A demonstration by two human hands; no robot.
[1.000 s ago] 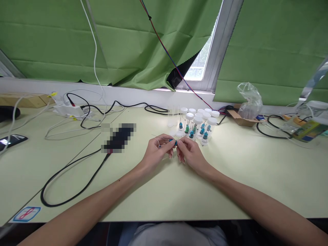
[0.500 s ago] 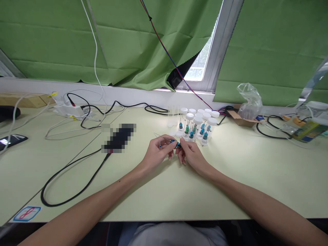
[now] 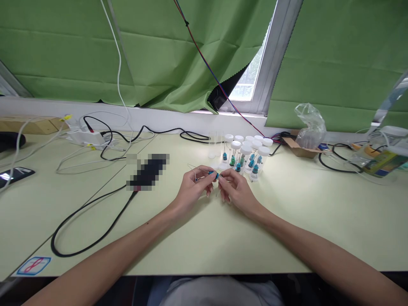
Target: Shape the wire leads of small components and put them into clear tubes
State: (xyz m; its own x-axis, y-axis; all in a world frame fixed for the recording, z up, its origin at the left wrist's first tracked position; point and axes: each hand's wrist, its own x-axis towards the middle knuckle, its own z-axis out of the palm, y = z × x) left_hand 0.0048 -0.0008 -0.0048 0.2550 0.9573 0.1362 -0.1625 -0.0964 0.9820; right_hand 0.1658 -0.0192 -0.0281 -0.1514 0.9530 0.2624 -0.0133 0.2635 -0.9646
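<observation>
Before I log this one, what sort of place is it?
Likely an indoor work area beside a window: a pale tabletop, white-capped clear tubes standing on it, green curtains behind.

Green curtain beside a window

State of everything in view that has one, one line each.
Left hand: closed, pinching the blue part
Right hand: fingertips at the blue part; grip unclear
Blue part: held, partly hidden by fingers
White-lidded jars: upright, capped, blue or green pieces visible in several
Left curtain: hanging, rumpled, lower corner folded aside
Black cable: looped on the table
Plastic bag: crumpled; whether sealed unclear
</observation>
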